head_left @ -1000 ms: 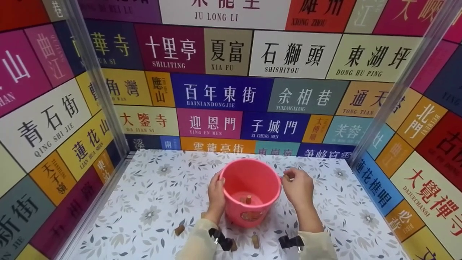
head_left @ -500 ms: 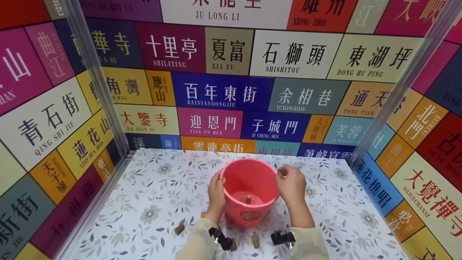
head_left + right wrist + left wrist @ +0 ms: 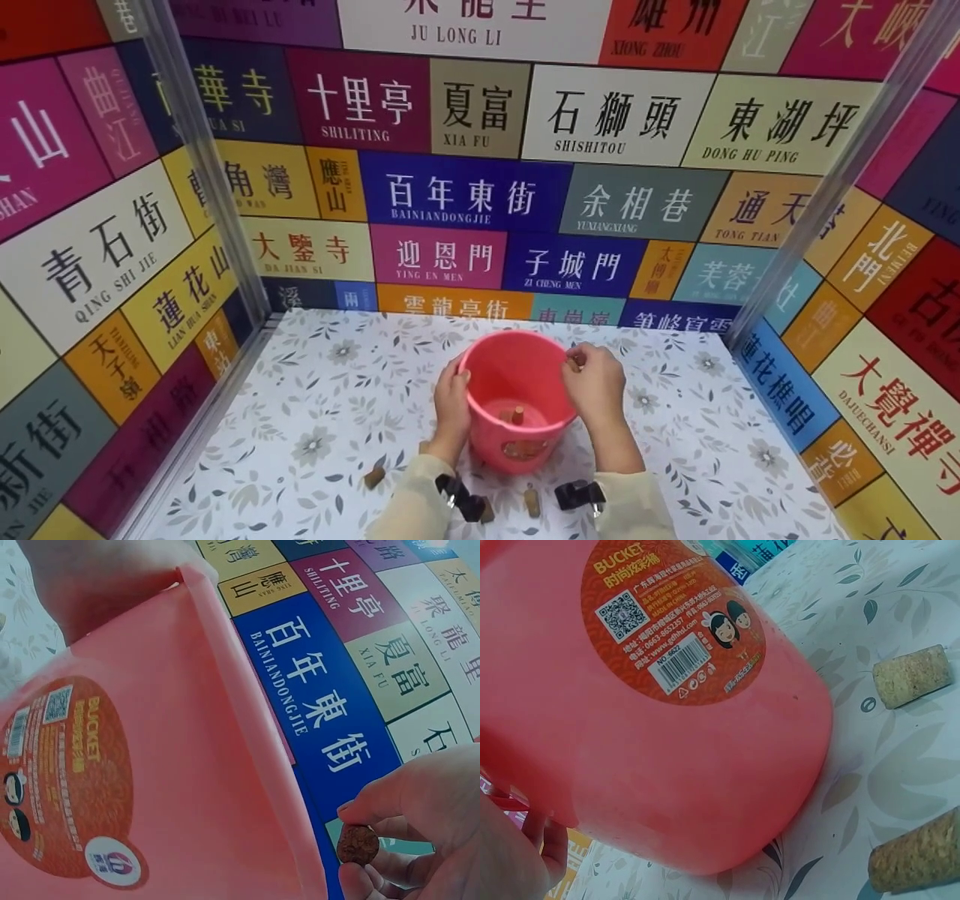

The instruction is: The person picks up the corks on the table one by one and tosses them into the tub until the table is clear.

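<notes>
A pink plastic bucket with a round orange label stands tilted slightly toward me on the table. My left hand grips its left rim, thumb over the edge. Above the right rim, my right hand pinches a cork between thumb and fingers; the right wrist view shows the cork's round end. Inside the bucket, a small cork stands upright on the bottom with another beside it.
Several corks lie on the table in front of the bucket, among them a cork at left and a cork near the middle. The table has a leaf-patterned cover. Panels with printed signs enclose the back and both sides.
My right hand has moved left from beside the bucket to over its right rim, carrying the cork. My left hand has stayed on the rim.
</notes>
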The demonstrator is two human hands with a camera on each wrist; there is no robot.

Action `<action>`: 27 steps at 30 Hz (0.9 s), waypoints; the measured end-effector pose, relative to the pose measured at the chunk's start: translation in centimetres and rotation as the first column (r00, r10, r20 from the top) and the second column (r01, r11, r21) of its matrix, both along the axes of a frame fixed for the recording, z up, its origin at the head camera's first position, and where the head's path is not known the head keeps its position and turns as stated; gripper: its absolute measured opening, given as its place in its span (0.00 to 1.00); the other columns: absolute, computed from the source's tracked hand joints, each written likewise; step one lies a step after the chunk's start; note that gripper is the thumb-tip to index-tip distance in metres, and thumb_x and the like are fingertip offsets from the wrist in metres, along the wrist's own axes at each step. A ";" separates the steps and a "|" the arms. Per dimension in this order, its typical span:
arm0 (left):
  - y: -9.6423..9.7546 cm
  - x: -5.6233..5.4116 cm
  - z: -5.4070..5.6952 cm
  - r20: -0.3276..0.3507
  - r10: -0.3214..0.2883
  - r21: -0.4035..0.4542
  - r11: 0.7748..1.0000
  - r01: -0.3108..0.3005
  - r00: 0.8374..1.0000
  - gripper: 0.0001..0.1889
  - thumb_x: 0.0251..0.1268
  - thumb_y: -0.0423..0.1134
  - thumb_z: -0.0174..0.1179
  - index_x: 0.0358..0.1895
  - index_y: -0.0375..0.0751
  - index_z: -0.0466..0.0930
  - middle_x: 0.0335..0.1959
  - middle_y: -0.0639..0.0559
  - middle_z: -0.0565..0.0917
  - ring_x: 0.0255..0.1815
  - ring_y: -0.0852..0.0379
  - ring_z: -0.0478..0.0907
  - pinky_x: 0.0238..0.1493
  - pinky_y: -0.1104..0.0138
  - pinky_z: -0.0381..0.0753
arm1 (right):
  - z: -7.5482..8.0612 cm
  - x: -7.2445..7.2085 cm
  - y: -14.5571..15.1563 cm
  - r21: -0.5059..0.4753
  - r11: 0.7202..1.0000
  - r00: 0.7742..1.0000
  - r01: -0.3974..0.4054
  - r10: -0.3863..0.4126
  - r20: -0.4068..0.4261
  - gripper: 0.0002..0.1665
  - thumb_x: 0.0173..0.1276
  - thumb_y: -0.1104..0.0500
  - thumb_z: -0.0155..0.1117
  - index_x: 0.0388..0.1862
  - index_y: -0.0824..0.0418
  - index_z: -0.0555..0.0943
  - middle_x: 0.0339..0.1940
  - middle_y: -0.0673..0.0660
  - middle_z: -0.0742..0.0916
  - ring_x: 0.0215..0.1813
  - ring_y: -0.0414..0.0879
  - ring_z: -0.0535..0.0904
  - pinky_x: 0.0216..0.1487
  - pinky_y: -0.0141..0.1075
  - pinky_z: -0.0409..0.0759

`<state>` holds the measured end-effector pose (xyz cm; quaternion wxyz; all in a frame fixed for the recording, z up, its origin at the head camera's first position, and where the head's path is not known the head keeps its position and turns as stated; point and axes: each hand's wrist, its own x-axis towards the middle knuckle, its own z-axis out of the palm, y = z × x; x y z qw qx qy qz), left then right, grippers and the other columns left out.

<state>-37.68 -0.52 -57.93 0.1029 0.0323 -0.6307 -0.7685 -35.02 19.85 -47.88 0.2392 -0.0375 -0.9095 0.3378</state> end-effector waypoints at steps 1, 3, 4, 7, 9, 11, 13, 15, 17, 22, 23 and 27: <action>0.0 0.0 0.0 0.000 -0.001 -0.001 1.000 0.001 1.000 0.24 0.82 0.40 0.44 0.75 0.44 0.76 0.74 0.45 0.80 0.75 0.45 0.76 0.78 0.48 0.74 | 0.0 0.0 -0.1 0.004 1.000 1.000 -0.001 0.002 -0.006 0.07 0.65 0.65 0.66 0.37 0.65 0.89 0.35 0.64 0.88 0.42 0.61 0.85 0.49 0.58 0.83; 0.0 0.0 0.1 0.008 0.004 0.002 1.000 -0.004 1.000 0.24 0.82 0.40 0.45 0.74 0.44 0.76 0.74 0.46 0.80 0.76 0.46 0.76 0.78 0.48 0.74 | -0.1 -0.1 -0.3 0.009 1.000 1.000 -0.003 0.003 -0.016 0.06 0.65 0.65 0.66 0.36 0.65 0.89 0.34 0.63 0.88 0.42 0.61 0.85 0.47 0.57 0.83; 0.0 0.0 0.0 0.004 0.008 -0.001 1.000 -0.008 1.000 0.24 0.81 0.40 0.45 0.74 0.44 0.76 0.74 0.45 0.80 0.75 0.45 0.76 0.78 0.48 0.74 | -0.1 -0.1 -0.5 0.012 1.000 1.000 -0.004 0.004 -0.018 0.06 0.65 0.65 0.66 0.36 0.65 0.88 0.33 0.63 0.88 0.41 0.60 0.85 0.47 0.57 0.83; 0.1 0.0 0.0 -0.012 0.029 -0.014 0.999 -0.029 1.000 0.24 0.80 0.38 0.45 0.74 0.40 0.77 0.73 0.43 0.80 0.75 0.44 0.77 0.78 0.48 0.74 | -0.1 -0.1 -0.9 0.006 1.000 1.000 -0.008 0.009 -0.019 0.05 0.65 0.65 0.67 0.35 0.64 0.88 0.33 0.62 0.89 0.41 0.59 0.85 0.46 0.55 0.84; 0.1 0.0 -0.1 -0.025 0.047 -0.029 0.998 -0.047 0.999 0.24 0.80 0.37 0.45 0.73 0.38 0.77 0.72 0.41 0.81 0.74 0.42 0.77 0.77 0.48 0.75 | -0.1 -0.2 -1.2 0.001 1.000 1.000 -0.014 0.014 -0.015 0.04 0.65 0.64 0.68 0.35 0.63 0.88 0.33 0.62 0.89 0.41 0.59 0.85 0.47 0.54 0.85; 0.1 -0.1 -0.1 -0.037 0.058 -0.041 0.997 -0.059 0.998 0.24 0.80 0.36 0.45 0.72 0.37 0.77 0.72 0.40 0.81 0.74 0.42 0.77 0.77 0.48 0.75 | 0.0 -0.2 -1.4 -0.005 1.000 1.000 -0.019 0.019 -0.007 0.05 0.65 0.64 0.68 0.36 0.63 0.89 0.35 0.61 0.89 0.43 0.58 0.86 0.49 0.53 0.85; 0.1 -0.1 -0.1 -0.043 0.060 -0.047 0.997 -0.062 0.997 0.24 0.80 0.35 0.45 0.72 0.36 0.77 0.72 0.40 0.81 0.74 0.42 0.77 0.77 0.49 0.75 | 0.1 -0.3 -1.7 -0.008 1.000 1.000 -0.026 0.026 0.003 0.05 0.65 0.63 0.68 0.37 0.63 0.89 0.35 0.61 0.89 0.44 0.58 0.86 0.50 0.53 0.86; 0.1 -0.2 -0.1 -0.038 0.054 -0.049 0.997 -0.056 0.998 0.24 0.80 0.36 0.45 0.73 0.37 0.77 0.72 0.41 0.81 0.74 0.43 0.77 0.77 0.49 0.75 | 0.2 -0.3 -1.9 -0.013 0.999 0.999 -0.030 0.031 0.017 0.06 0.65 0.63 0.68 0.38 0.63 0.89 0.36 0.61 0.89 0.45 0.57 0.86 0.51 0.53 0.86; 0.0 -0.2 -0.1 -0.028 0.048 -0.047 0.998 -0.049 0.998 0.24 0.80 0.37 0.45 0.73 0.38 0.77 0.73 0.42 0.81 0.74 0.43 0.77 0.78 0.50 0.75 | 0.3 -0.3 -2.1 -0.019 0.999 0.999 -0.034 0.034 0.029 0.05 0.65 0.63 0.68 0.38 0.63 0.89 0.36 0.61 0.89 0.45 0.57 0.86 0.52 0.52 0.86; 0.0 0.0 -0.2 -0.026 0.047 -0.046 0.998 -0.048 0.999 0.24 0.81 0.38 0.46 0.74 0.38 0.76 0.73 0.41 0.80 0.75 0.42 0.77 0.77 0.49 0.75 | 0.3 -0.3 -2.7 -0.016 0.999 0.999 -0.042 0.042 0.026 0.05 0.66 0.63 0.68 0.37 0.62 0.89 0.36 0.60 0.90 0.45 0.56 0.87 0.52 0.52 0.86; 0.0 0.0 -0.2 -0.027 0.044 -0.042 0.998 -0.045 0.999 0.24 0.81 0.38 0.46 0.74 0.39 0.76 0.73 0.41 0.80 0.75 0.42 0.77 0.77 0.49 0.75 | 0.2 -0.3 -2.7 -0.012 0.999 0.999 -0.044 0.044 0.020 0.05 0.65 0.63 0.68 0.37 0.62 0.89 0.35 0.59 0.90 0.45 0.56 0.87 0.52 0.52 0.86; 0.0 0.1 -0.2 -0.027 0.035 -0.032 0.999 -0.036 0.999 0.24 0.82 0.38 0.46 0.74 0.38 0.75 0.74 0.41 0.79 0.75 0.41 0.77 0.77 0.47 0.74 | 0.1 -0.2 -3.3 -0.010 0.998 0.998 -0.060 0.060 0.011 0.06 0.65 0.64 0.68 0.38 0.62 0.89 0.35 0.59 0.90 0.45 0.56 0.87 0.52 0.52 0.86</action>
